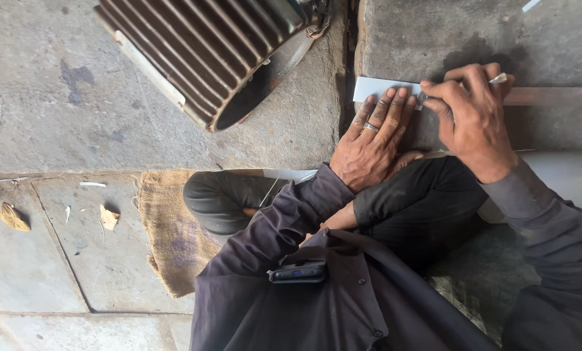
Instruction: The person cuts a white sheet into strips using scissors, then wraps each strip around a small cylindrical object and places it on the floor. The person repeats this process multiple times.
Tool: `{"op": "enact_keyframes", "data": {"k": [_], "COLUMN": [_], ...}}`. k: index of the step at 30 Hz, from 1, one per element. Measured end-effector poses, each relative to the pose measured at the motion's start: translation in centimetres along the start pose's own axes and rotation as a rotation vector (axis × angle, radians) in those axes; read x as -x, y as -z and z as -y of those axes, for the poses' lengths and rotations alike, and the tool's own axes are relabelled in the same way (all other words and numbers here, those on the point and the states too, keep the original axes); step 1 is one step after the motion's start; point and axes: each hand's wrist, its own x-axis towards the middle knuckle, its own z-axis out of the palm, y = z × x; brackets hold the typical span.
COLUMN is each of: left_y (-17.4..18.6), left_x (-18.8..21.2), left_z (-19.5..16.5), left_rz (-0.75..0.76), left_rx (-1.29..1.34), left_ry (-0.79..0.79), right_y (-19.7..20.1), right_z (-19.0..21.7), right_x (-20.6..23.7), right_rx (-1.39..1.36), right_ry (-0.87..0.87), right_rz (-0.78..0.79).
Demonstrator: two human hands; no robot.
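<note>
Under left hand [372, 140]: paper strip [382, 88], pressed flat.

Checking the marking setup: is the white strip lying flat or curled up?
Flat: the left hand presses the white strip against the stone slab.

The left hand [373, 143] lies flat, fingers spread, pressing a thin white rectangular paper strip [376, 88] against the grey concrete slab [434, 39]. A ring is visible on one finger of this hand. The right hand [473, 117] is closed around a small pale marking tool [499, 78], with its fingertips at the strip's right end, just beside the left fingertips. A long flat grey metal bar [554, 96] extends rightward from under the right hand. A dark ribbed cylindrical metal motor housing [219, 52] rests on the concrete floor to the upper left. A brown burlap sack [167, 227] lies under the person's crossed legs.
</note>
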Motion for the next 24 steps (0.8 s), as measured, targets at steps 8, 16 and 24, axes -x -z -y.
{"op": "enact_keyframes", "data": {"k": [8,16,24], "left_y": [-0.8,-0.9,0.5], "left_x": [0.4,-0.1,0.1], "left_z": [0.1,0.6,0.8], "left_rz": [-0.024,-0.123,-0.303], "left_rx": [-0.004,0.065,0.225], "left_ry": [-0.022,-0.049,0.042], "right_y": [-0.5,3.8,3.4], "right_z": [-0.1,0.8,5.4], "right_x": [1.4,-1.7,-3.1], "right_rx": [0.04,-0.15,-0.002], "right_ry": [0.048,-0.169,-0.005], "right_rz": [0.031,-0.116,-0.139]}}
